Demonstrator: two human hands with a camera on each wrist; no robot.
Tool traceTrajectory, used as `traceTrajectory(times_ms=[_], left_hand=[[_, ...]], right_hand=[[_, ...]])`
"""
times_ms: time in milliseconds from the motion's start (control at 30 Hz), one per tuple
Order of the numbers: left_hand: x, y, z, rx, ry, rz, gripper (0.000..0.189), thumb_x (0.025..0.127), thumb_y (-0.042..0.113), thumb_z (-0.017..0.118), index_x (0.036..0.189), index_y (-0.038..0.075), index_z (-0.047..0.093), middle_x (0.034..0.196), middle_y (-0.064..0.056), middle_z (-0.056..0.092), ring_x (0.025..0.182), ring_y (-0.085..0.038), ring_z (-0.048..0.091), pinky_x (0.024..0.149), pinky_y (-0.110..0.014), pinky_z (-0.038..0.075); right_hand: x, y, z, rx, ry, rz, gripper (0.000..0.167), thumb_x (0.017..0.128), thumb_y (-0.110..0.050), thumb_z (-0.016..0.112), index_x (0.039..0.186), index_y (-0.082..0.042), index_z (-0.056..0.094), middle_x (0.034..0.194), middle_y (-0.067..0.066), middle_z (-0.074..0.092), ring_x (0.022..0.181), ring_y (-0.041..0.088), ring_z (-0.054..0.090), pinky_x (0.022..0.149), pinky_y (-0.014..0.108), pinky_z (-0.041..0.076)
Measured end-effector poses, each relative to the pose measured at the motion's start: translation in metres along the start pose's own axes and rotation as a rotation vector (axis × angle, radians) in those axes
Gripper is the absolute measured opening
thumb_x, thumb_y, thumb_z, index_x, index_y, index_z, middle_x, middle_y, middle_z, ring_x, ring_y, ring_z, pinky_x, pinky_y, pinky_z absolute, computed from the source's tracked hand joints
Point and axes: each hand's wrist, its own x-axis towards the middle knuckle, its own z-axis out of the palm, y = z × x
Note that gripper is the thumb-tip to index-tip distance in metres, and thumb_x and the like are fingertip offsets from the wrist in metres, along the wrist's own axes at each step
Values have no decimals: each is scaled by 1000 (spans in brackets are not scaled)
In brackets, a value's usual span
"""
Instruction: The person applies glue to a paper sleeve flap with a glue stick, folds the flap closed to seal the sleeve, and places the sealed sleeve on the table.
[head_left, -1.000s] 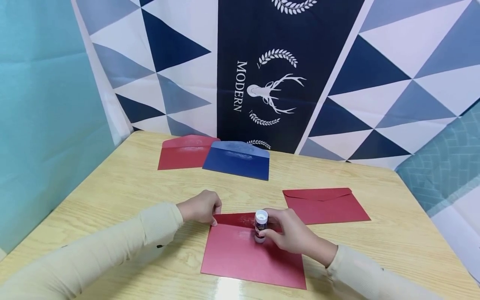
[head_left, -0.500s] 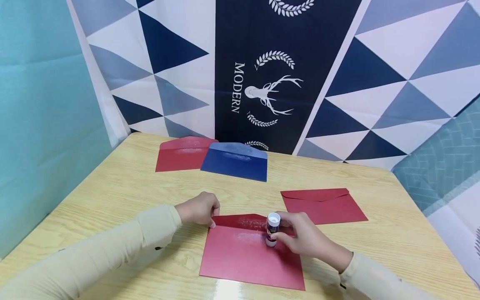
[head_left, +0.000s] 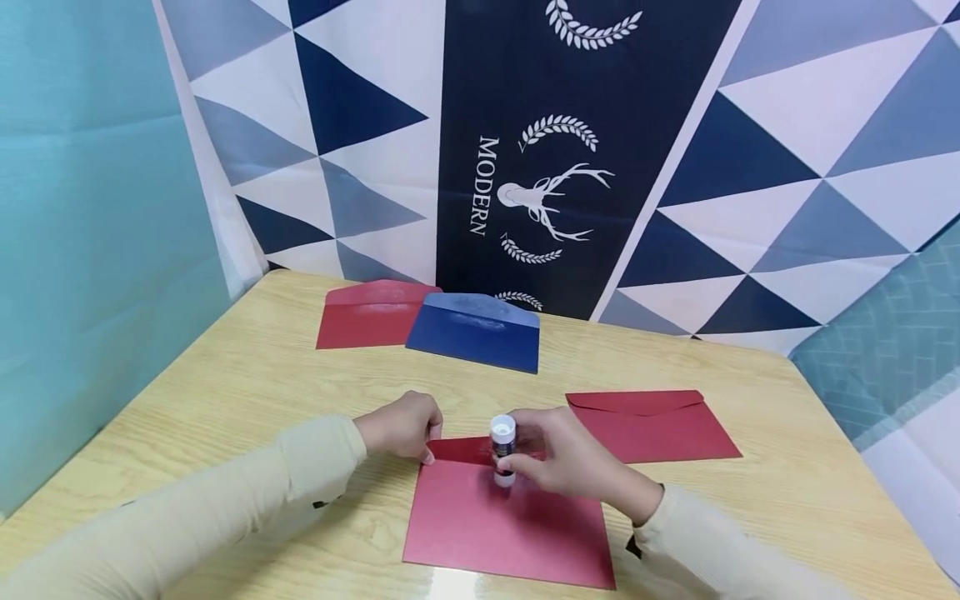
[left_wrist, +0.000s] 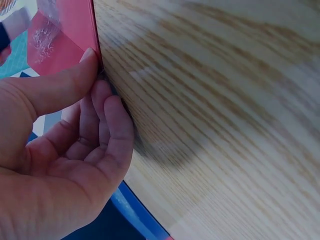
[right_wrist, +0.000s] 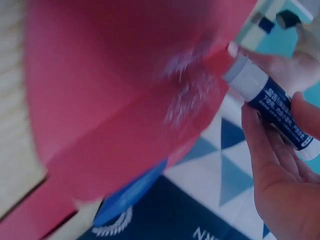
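Observation:
A red envelope (head_left: 495, 533) lies on the table with its flap (head_left: 457, 449) unfolded away from the person. My left hand (head_left: 405, 425) pinches the envelope's left edge at the fold, thumb on top, as the left wrist view shows. My right hand (head_left: 562, 454) grips a glue stick (head_left: 504, 450) with a white cap end and dark label, held upright over the fold. In the right wrist view, whitish glue smears (right_wrist: 187, 95) mark the flap and the body below it. The glue stick's tip is close over the paper.
Toward the back left lie another red envelope (head_left: 367, 325) and a blue envelope (head_left: 472, 337), both with flaps up and pale smears. A red envelope (head_left: 660, 425) with its flap folded down is at the right. Patterned cloth (head_left: 360, 167) hangs behind the wooden table (head_left: 247, 383).
My right hand with the glue stick moved right along the fold, then back left past where it started. The left hand kept its pinch on the envelope's edge. Smears on the flap grew.

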Motion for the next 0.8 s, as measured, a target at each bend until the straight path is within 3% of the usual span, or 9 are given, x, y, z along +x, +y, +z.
traceTrajectory(times_ms=[200,367,567,800], left_hand=[[2,0,1,25,-1,-9,33,70,6,84,59,9,53,56,6,41,61,-9,39,60,-22,37],[3,0,-1,31,-10,-3,32,70,5,84,60,8,53,57,6,40,62,-9,39,60,-21,36],[5,0,-5,26,-13,19,30,72,4,82,61,8,54,57,6,40,61,-9,38,61,-21,37],[4,1,-1,-3,-35,-3,27,72,4,82,62,6,57,57,6,41,61,-9,38,60,-21,37]], right_hand=[[11,0,23,16,6,-24,22,81,-8,75,99,-9,64,89,1,70,86,8,70,78,22,56],[9,2,30,-81,56,-33,23,81,-9,75,98,-14,61,86,-5,68,81,1,64,76,21,55],[1,7,25,-180,104,-59,23,80,-11,77,97,-15,62,84,-7,68,83,2,66,77,25,56],[-22,16,13,-161,96,-17,23,79,-5,75,97,-11,63,87,-3,70,87,0,67,78,25,58]])
